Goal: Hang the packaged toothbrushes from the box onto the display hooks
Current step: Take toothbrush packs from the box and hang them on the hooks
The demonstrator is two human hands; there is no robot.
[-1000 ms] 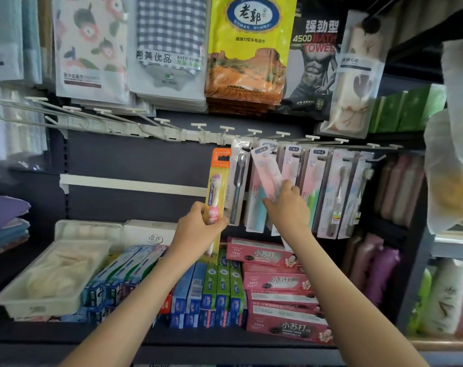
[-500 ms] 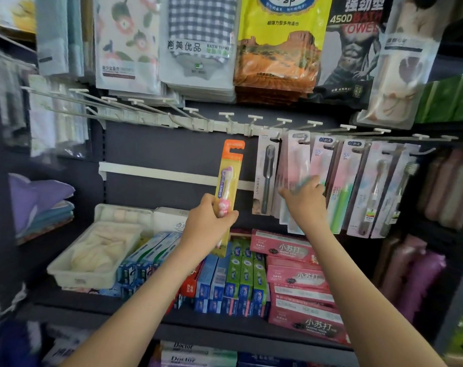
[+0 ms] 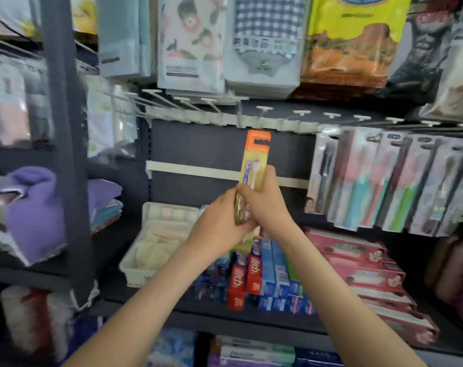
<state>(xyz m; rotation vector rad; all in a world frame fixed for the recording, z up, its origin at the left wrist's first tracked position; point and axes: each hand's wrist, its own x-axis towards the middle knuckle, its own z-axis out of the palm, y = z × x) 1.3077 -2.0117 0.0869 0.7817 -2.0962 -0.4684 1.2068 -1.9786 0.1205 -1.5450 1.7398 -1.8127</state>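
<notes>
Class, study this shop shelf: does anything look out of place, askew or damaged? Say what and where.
Nothing looks spilled or damaged. Only the orange-topped toothbrush pack is off the display: left hand and right hand grip it below the bare hooks. The hung packs to its right slant slightly.

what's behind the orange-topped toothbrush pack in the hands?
Behind the toothbrush pack: the dark back panel and a white rail. The left hand and right hand cover its lower half, so what lies behind there is hidden.
</notes>
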